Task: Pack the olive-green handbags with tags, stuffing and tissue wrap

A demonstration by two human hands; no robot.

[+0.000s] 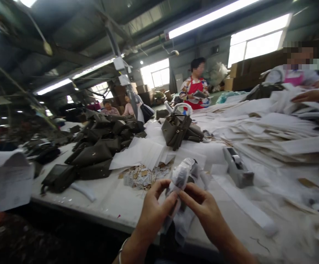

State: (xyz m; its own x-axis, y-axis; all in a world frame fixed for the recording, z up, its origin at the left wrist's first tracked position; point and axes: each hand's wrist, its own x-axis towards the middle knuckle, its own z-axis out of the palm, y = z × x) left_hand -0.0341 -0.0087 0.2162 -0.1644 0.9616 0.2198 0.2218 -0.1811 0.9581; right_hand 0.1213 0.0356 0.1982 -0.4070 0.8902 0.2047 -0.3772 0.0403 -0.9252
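Near the table's front edge, both hands grip a bundle (182, 171) in thin whitish, see-through wrapping, with something dark inside and below it. My left hand (157, 202) pinches it from the left, thumb and fingers closed. From the right, my right hand (203, 206) presses its thumb and fingertips on the same wrapping. The kind of item inside is blurred. Just beyond lies a heap of small tags with strings (143, 176). A dark handbag (174, 129) with a white-wrapped handle stands farther back on the table.
A grey tape dispenser (240, 172) sits to the right, beside a white strip (249, 207). Dark bags (95, 152) are heaped at left; white sheets (275, 128) are stacked at right. A co-worker in a red apron (196, 90) stands across the table. Another person's hand (312, 96) reaches in at right.
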